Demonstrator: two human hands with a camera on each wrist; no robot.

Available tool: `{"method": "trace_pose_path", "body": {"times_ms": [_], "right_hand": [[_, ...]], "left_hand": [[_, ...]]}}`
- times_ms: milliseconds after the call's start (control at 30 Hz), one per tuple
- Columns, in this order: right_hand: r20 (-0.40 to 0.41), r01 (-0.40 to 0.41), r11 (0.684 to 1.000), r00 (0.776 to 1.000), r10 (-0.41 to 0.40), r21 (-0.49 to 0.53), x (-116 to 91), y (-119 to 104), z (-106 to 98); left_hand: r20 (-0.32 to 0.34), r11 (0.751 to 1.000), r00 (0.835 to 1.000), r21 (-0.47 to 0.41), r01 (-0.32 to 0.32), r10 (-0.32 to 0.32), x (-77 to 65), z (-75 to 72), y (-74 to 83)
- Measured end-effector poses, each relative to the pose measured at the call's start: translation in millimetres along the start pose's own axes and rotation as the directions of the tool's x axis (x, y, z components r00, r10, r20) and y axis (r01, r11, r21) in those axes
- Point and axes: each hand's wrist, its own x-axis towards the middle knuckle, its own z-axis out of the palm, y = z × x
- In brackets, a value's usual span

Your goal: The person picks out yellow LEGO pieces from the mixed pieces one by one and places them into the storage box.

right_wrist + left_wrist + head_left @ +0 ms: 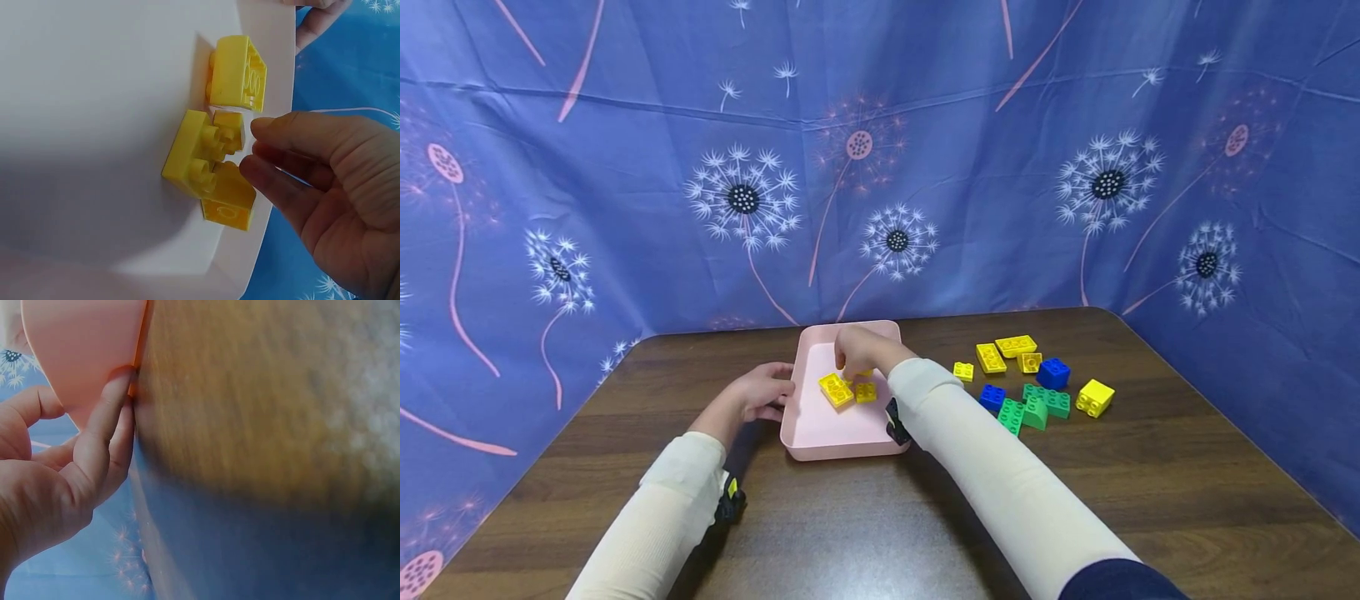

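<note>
A pink tray (pixel 846 452) sits on the table, its left side held by my left hand (pixel 763 392). In the left wrist view the fingers (pixel 103 428) of that hand lie along the tray's outer wall (pixel 87 350), from rim to base. Over the tray reaches my right hand (pixel 857 348). Its fingertips (pixel 262 128) are apart, right beside several yellow toy bricks, with nothing between them. One yellow brick (pixel 240 75) lies with its hollow side showing; another (pixel 190 153) leans close to a small one (pixel 230 130) and a curved one (pixel 230 203).
Right of the tray lie loose bricks: several yellow ones (pixel 990 358), two blue ones (pixel 1054 374), green ones (pixel 1011 416), and a yellow block (pixel 1094 397) farthest right. A blue dandelion-print cloth (pixel 970 200) hangs behind the brown wooden table (pixel 820 525).
</note>
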Motion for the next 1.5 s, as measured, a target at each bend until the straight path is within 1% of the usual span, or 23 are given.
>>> {"method": "trace_pose_path", "body": {"times_ms": [100,367,600,800,933,1233,1367,1500], "right_hand": [[-0.002,0.000,1.000,1.000,0.000,-0.028,-0.3,1.1,1.2],[-0.011,-0.008,0.999,1.000,0.007,-0.045,-6.0,6.1,-2.9],[-0.017,0.034,0.997,0.999,-0.035,-0.072,-12.3,11.5,-15.7],[-0.003,0.089,0.990,0.996,-0.090,-0.106,-25.4,14.9,-28.3],[-0.002,0.121,0.982,0.992,-0.122,-0.148,-35.8,20.2,-34.0],[-0.023,0.122,0.972,0.991,-0.129,-0.199,-59.9,34.6,-45.8],[-0.052,0.103,0.982,0.992,-0.112,-0.161,-72.8,42.2,-51.4],[-0.081,0.075,0.993,0.993,-0.083,-0.090,-82.9,53.1,-55.8]], "left_hand": [[0.000,1.000,1.000,-0.004,0.000,0.000,0.6,1.0,-0.5],[-0.003,1.000,1.000,0.001,0.009,-0.009,0.5,2.5,-0.7],[0.008,1.000,1.000,-0.005,-0.004,0.004,0.3,3.7,-1.7],[0.002,1.000,1.000,-0.004,-0.009,0.009,0.8,3.9,-2.3],[0.003,1.000,1.000,-0.008,-0.009,0.009,0.2,3.9,-2.1],[-0.003,1.000,1.000,-0.006,-0.008,0.008,-1.3,3.4,-1.2],[0.002,1.000,1.000,-0.004,-0.006,0.006,-0.6,2.8,-1.2],[0.003,1.000,1.000,0.006,-0.005,0.005,-1.8,2.1,1.2]]}}
